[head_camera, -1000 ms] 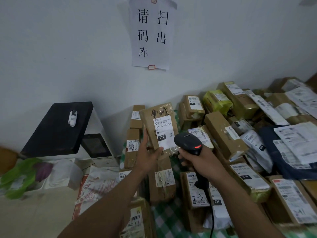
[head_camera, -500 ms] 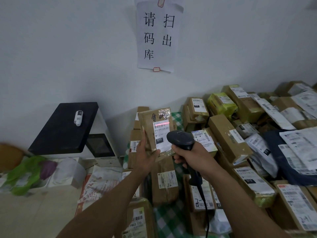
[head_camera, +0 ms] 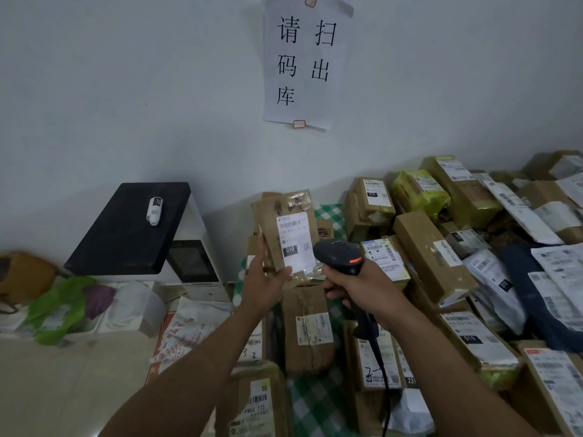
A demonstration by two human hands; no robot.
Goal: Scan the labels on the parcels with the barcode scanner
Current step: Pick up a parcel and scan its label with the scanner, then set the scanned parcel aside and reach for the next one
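My left hand [head_camera: 266, 280] grips a flat brown parcel [head_camera: 277, 228] by its lower left edge and holds it upright, its white label [head_camera: 295, 239] facing me. My right hand [head_camera: 362, 287] grips the black barcode scanner [head_camera: 339, 255] by its handle. The scanner's head sits just right of the label's lower part, close to the parcel. A black cable [head_camera: 383, 373] hangs down from the handle. Several more brown parcels [head_camera: 432, 253] with white labels lie piled on a green checked cloth [head_camera: 331, 214] to the right and below.
A white box with a black lid [head_camera: 132, 228] stands at the left, a small white bottle [head_camera: 154, 210] lying on it. Green and clear bags [head_camera: 63, 305] sit lower left. A paper notice [head_camera: 303, 64] hangs on the wall. A dark blue bag [head_camera: 530, 294] lies among the right parcels.
The red scan line seen on the label half a second ago is gone. The parcel and scanner have stayed close together; the view has shifted slightly.
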